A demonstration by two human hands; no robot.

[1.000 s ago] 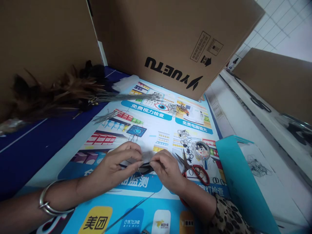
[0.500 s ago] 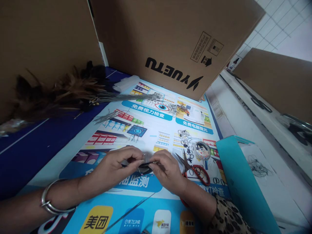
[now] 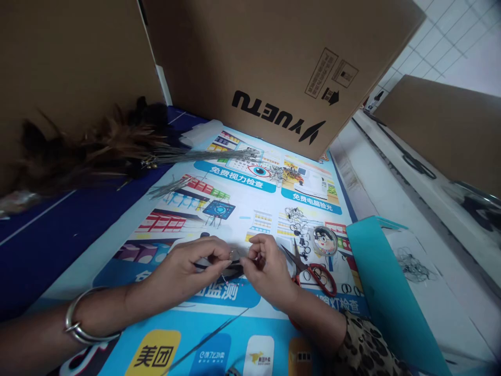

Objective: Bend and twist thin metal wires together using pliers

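Matt brown cardboard box (image 3: 289,52) above a smooth printed sheet (image 3: 238,206) with a faint sheen.
The bracelet (image 3: 74,324) is polished, silvery metal; the scissors (image 3: 299,262) pair dull metal blades with smooth red handles that look like plastic; the bundled wires (image 3: 211,155) look like thin grey metal, the feathers (image 3: 117,138) soft and ragged, the sleeve (image 3: 364,342) like patterned cloth, the teal folder (image 3: 387,292) like smooth matt card, the round clear container (image 3: 324,241) like glossy plastic; the dark piece (image 3: 235,271) between left hand (image 3: 203,261) and right hand (image 3: 268,271) is too blurred to tell.
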